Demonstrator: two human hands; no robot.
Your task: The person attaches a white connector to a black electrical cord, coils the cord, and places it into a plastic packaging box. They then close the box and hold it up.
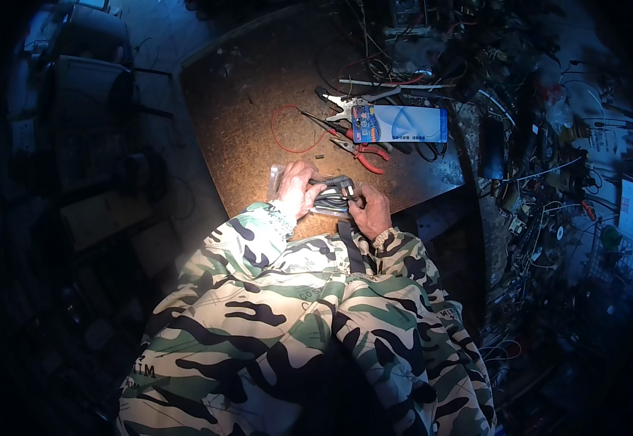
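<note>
A black coiled cable (329,201) with a black plug (340,184) lies in a clear plastic package (276,176) near the table's front edge. My left hand (298,190) is closed at the left side of the package and the cable, its fingers bent over them. On the right, my right hand (372,211) pinches at the cable beside the plug, its fingertips partly hidden. Beyond my hands lie red-handled pliers (368,154) and a small dark cylindrical piece (319,156).
A blue and white package card (411,123) rests over several tools, including a metal wire stripper (340,107). A thin red wire (273,123) loops on the brown table (236,94). Tangled wires and parts (541,218) crowd the right side. Dark furniture stands at left.
</note>
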